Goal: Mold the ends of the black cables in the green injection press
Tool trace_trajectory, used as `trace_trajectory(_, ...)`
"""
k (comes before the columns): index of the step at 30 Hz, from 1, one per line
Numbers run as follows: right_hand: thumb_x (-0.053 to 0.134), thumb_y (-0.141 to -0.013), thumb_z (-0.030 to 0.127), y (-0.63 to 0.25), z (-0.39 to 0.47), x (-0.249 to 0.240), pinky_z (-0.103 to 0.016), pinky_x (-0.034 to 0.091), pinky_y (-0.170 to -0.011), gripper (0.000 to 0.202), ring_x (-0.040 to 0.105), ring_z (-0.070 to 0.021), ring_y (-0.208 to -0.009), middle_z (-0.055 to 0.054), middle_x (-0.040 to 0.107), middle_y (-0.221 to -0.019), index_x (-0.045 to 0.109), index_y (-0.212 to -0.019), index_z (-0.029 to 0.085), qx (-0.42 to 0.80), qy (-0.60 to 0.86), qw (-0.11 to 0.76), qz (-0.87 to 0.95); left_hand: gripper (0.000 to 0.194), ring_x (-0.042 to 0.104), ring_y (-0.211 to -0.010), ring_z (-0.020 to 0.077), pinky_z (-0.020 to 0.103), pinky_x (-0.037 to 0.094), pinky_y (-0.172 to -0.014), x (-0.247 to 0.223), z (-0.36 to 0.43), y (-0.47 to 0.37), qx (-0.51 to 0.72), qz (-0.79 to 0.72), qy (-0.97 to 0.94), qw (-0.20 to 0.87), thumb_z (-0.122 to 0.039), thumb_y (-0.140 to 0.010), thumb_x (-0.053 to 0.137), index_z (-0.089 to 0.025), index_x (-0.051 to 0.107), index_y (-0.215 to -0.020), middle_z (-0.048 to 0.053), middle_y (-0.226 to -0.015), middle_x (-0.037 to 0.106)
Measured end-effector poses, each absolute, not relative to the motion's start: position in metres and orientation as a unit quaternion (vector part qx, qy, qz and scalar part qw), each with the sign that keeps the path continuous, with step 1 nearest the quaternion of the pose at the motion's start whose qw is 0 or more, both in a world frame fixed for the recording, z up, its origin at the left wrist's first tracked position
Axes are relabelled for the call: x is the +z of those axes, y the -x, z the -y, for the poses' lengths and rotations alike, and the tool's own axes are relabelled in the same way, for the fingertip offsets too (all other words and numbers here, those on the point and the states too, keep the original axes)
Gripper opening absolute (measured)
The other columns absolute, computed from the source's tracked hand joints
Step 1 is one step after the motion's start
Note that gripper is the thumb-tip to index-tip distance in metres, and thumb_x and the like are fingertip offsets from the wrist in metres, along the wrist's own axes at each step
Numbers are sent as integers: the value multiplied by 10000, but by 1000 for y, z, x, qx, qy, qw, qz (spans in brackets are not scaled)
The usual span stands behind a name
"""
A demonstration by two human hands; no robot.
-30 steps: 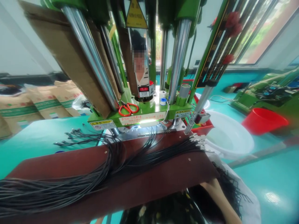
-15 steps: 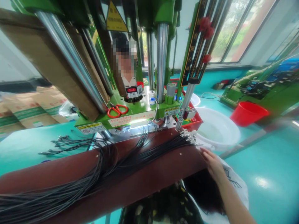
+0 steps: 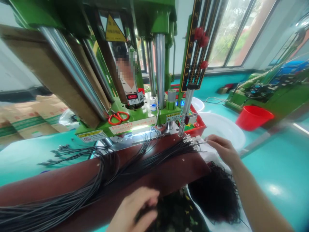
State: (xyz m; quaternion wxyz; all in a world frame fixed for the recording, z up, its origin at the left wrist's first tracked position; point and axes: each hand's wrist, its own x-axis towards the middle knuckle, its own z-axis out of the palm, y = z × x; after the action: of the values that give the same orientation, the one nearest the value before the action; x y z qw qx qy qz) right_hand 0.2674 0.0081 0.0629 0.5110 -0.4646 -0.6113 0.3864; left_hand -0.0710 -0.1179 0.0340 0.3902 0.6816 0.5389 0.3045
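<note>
My right hand [image 3: 220, 146] is at the right end of the brown board [image 3: 169, 177], its fingertips pinched on a thin cable end beside the silver connector tips [image 3: 190, 140]. Over the board's near edge, my left hand [image 3: 138, 207] has its fingers apart and curved, with nothing visible between them. A long bundle of black cables [image 3: 149, 161] runs along the board from the lower left to the connectors. Other cable ends [image 3: 60, 151] stick out past the board's far edge on the left.
Behind the board stands a green press [image 3: 159, 116] with metal columns; orange-handled scissors [image 3: 118, 118] lie on it. A dark heap of short cables [image 3: 214, 193] rests on a white sack at lower right. Beyond are a white tub [image 3: 217, 129] and a red bucket [image 3: 254, 117].
My left hand has come into view at the bottom centre. My right hand has moved slightly up and right, now pinching a cable end. The view has shifted a little.
</note>
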Motion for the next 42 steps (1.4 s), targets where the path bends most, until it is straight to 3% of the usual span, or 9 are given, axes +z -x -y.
trace_trajectory(2, 604, -750, 263, -256, 3, 98, -320, 397, -726, 63, 511, -203, -797, -43, 568, -812, 620, -710, 217, 355, 395, 477, 700, 291, 539, -681, 131, 249, 467, -674, 64, 85, 39, 349, -442, -748, 351, -331, -780, 500, -232, 598, -1035, 72, -933, 618)
trace_trajectory(6, 552, -785, 245, -231, 14, 136, -334, 413, -700, 79, 514, -205, -778, -60, 552, -813, 617, -750, 217, 322, 326, 394, 797, 251, 514, -661, 106, 241, 443, -669, 103, 37, -22, 426, -364, -777, 288, -278, -808, 480, -188, 574, -1023, 72, -993, 599)
trace_trajectory(10, 517, -812, 257, -211, 12, 122, -316, 404, -689, 120, 508, -177, -746, -44, 540, -789, 582, -734, 196, 346, 309, 413, 784, 115, 498, -572, 87, 205, 408, -570, 97, 23, -44, 439, -367, -707, 415, -257, -799, 496, -165, 555, -764, -3, -647, 599)
trace_trajectory(13, 508, -824, 258, -195, 9, 92, -290, 395, -644, 119, 507, -148, -666, -11, 546, -692, 567, -745, 191, 435, 347, 439, 705, 135, 441, -465, 63, 177, 355, -432, 74, 19, -42, 474, -371, -581, 549, -277, -780, 514, -151, 496, -735, -9, -604, 576)
trace_trajectory(16, 518, -815, 254, -180, 8, 66, -289, 404, -635, 89, 515, -138, -608, 20, 534, -602, 574, -795, 188, 554, 364, 455, 594, 157, 432, -449, 60, 173, 345, -399, 53, 17, -39, 500, -376, -502, 597, -288, -751, 549, -139, 499, -743, 1, -615, 578)
trace_trajectory(22, 624, -712, 240, -171, 7, 54, -291, 416, -644, 75, 529, -143, -624, 8, 571, -617, 612, -719, 166, 613, 371, 481, 505, 154, 446, -464, 68, 188, 358, -442, 37, 18, -37, 509, -431, -544, 509, -285, -759, 540, -143, 530, -701, 2, -610, 587)
trace_trajectory(30, 649, -647, 179, -177, 8, 53, -256, 401, -648, 15, 525, -122, -637, 12, 620, -642, 663, -647, 177, 593, 409, 490, 491, 151, 554, -678, 128, 240, 410, -657, 26, 16, -35, 480, -438, -689, 320, -237, -810, 477, -170, 599, -751, 29, -722, 624)
trace_trajectory(36, 594, -642, 125, -172, 12, 55, -262, 414, -637, 90, 546, -133, -606, 10, 623, -581, 649, -594, 178, 575, 426, 484, 504, 142, 543, -625, 107, 219, 404, -619, 23, 13, -32, 468, -416, -692, 359, -226, -807, 486, -166, 583, -723, 8, -680, 614)
trace_trajectory(42, 560, -701, 199, -167, 15, 66, -255, 431, -649, 111, 565, -143, -641, 9, 633, -630, 655, -648, 181, 497, 483, 448, 565, 131, 519, -546, 87, 200, 398, -550, 20, 11, -30, 480, -441, -625, 429, -241, -790, 502, -156, 552, -704, -8, -633, 594)
